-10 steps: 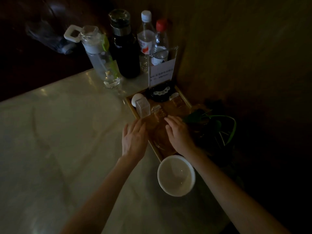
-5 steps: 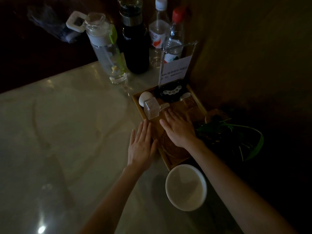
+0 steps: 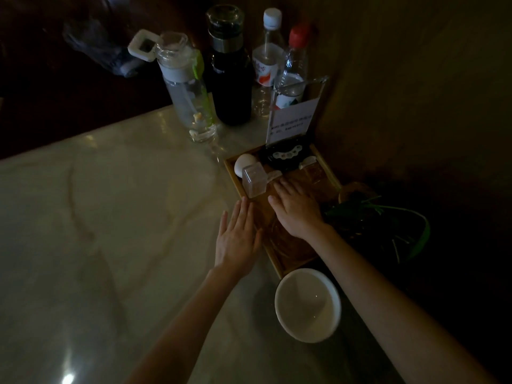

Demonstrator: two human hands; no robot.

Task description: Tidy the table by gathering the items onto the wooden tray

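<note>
A wooden tray [image 3: 232,177] lies at the table's right side against a dark wall. On it sit a white egg-shaped object [image 3: 244,163], a clear square box [image 3: 254,180], a black dish with white beads [image 3: 285,157], small glass jars [image 3: 313,170] and a glass plate [image 3: 291,245] at the near end. My right hand [image 3: 296,209] rests flat, palm down, on the tray's middle. My left hand [image 3: 238,236] lies flat on the table, touching the tray's left rim. Neither hand holds anything. A white bowl [image 3: 307,304] stands on the table just in front of the tray.
Behind the tray stand a clear water bottle [image 3: 185,87], a dark flask [image 3: 231,67], two plastic bottles [image 3: 279,59] and an acrylic sign holder [image 3: 292,120]. A green leafy plant [image 3: 382,225] sits to the tray's right. The pale marble table [image 3: 97,217] stretches left.
My right hand has slid farther up the tray toward the clear box. My left hand has flattened on the table beside the tray's rim. The view has shifted slightly.
</note>
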